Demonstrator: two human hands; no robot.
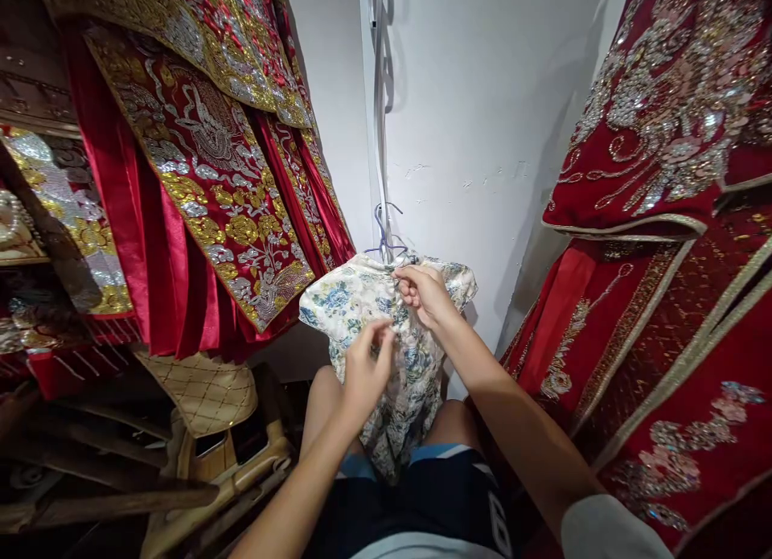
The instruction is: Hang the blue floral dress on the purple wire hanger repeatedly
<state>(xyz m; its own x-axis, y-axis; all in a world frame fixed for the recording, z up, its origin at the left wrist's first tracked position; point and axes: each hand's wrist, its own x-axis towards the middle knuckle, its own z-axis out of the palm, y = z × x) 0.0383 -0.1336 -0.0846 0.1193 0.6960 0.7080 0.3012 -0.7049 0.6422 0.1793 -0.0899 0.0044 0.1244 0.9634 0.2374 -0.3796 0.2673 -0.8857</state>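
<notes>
A short-sleeved floral blouse (355, 289), cream with blue and green flowers, hangs in front of me from a dark blue hanger (383, 236). Its lower part drops between my knees. My right hand (425, 292) is closed, with thumb and forefinger pinching the blouse at the front just below the neckline. Lower and to the left, my left hand (369, 364) is curled at the front opening, its thumb and fingertips against the cloth edge. The exact bit of fabric between the left fingertips is too small to make out.
A white pole (379, 125) rises behind the hanger against a pale wall (482, 100). Red embroidered gowns hang close on the left (223, 165) and right (651, 181). A bamboo chair (241, 482) with a cream quilted cloth (205, 386) stands at lower left.
</notes>
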